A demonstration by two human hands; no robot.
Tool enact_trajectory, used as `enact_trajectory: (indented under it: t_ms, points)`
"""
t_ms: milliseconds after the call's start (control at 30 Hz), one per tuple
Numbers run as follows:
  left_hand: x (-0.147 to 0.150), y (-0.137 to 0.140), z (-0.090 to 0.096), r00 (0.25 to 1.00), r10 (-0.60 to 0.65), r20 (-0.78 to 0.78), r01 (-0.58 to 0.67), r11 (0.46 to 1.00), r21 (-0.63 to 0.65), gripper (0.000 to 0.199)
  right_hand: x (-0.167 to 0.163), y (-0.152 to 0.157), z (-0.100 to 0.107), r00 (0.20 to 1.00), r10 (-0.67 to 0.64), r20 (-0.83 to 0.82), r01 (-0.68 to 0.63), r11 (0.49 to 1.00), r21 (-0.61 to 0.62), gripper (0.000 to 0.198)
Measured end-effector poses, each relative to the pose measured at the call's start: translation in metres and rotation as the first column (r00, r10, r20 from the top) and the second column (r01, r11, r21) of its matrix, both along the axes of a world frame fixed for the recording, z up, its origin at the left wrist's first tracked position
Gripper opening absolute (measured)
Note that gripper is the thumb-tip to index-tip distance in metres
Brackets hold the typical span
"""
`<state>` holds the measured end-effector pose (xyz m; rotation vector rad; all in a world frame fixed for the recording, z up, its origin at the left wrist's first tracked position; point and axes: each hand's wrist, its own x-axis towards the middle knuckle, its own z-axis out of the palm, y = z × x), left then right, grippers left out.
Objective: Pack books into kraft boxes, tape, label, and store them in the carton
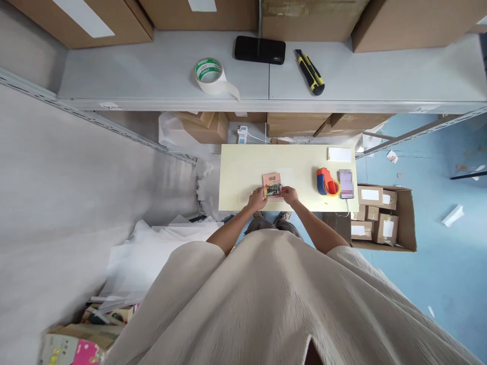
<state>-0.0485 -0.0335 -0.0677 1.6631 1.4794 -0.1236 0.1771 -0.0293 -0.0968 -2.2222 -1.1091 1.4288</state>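
On the pale yellow table [243, 165] lies a flat pink packet or card [271, 178] with a small dark print near its top. Over its lower half is a small card with a dark picture and a colourful border [273, 190]. My left hand [257, 198] grips the left edge of this picture card, fingers closed. At the opposite edge, my right hand [289, 195] pinches it between thumb and fingers. Fingertips partly hide both side edges. I cannot tell whether the picture card touches the pink piece beneath.
To the right stand a red-and-blue tape dispenser [323, 181], a phone [346, 183] on a cable and a white box [339, 154]. A shelf [160, 76] above holds masking tape [209, 76], a black device [259, 49] and a utility knife [310, 72]. A carton [409, 218] of parcels sits lower right.
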Motion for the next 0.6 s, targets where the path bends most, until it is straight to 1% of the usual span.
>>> enact_trajectory:
  t_ms: [133, 200, 267, 367, 433, 500, 600]
  points:
    - [0.001, -0.008, 0.003, 0.985, -0.151, -0.088, 0.153, 0.988, 0.012, 0.082, -0.003, -0.002, 0.001, 0.997, 0.061, 0.051, -0.062, 0.998, 0.007, 0.017]
    - [0.003, -0.01, 0.004, 0.971, -0.204, -0.128, 0.208, 0.978, 0.022, 0.085, -0.002, -0.004, 0.003, 0.994, 0.082, 0.074, -0.084, 0.996, 0.019, 0.016]
    - [0.004, -0.01, 0.005, 0.96, -0.233, -0.157, 0.24, 0.97, 0.03, 0.087, 0.002, -0.006, 0.004, 0.992, 0.068, 0.107, -0.071, 0.997, 0.023, 0.021]
    - [0.009, -0.008, 0.007, 0.954, -0.231, -0.193, 0.245, 0.968, 0.052, 0.087, 0.011, -0.009, 0.005, 0.981, -0.038, 0.19, 0.031, 0.999, 0.043, 0.04]
    - [0.013, -0.005, 0.009, 0.952, -0.209, -0.223, 0.23, 0.971, 0.073, 0.085, 0.018, -0.008, 0.005, 0.965, -0.114, 0.237, 0.104, 0.993, 0.053, 0.049]
    - [0.018, 0.0, 0.01, 0.95, -0.182, -0.255, 0.213, 0.972, 0.097, 0.083, 0.023, -0.007, 0.003, 0.957, -0.156, 0.245, 0.148, 0.988, 0.048, 0.049]
    - [0.024, 0.006, 0.01, 0.946, -0.166, -0.279, 0.208, 0.97, 0.129, 0.082, 0.029, -0.004, 0.0, 0.962, -0.181, 0.205, 0.177, 0.984, 0.034, 0.036]
